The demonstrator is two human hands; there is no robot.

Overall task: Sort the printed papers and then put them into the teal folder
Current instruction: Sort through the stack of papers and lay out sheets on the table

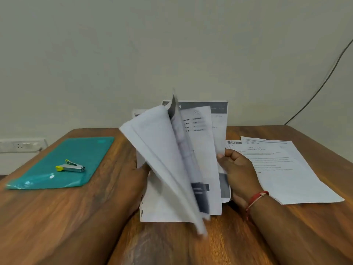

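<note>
While forearms reach forward, left hand and right hand grip printed papers upright — fingers curled.

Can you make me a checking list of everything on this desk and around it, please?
Surface: wooden table.
Job's things: stack held upright, pages fanned and blurred; loose sheets flat on the right; teal folder flat on the left.
Clutter: small silver and yellow tool lying on the folder.
Hands: left hand grips the stack's left edge; right hand grips its right edge.
Cables: one dark cable on the wall, far right.
Surroundings: plain wall; socket at the left.
</note>
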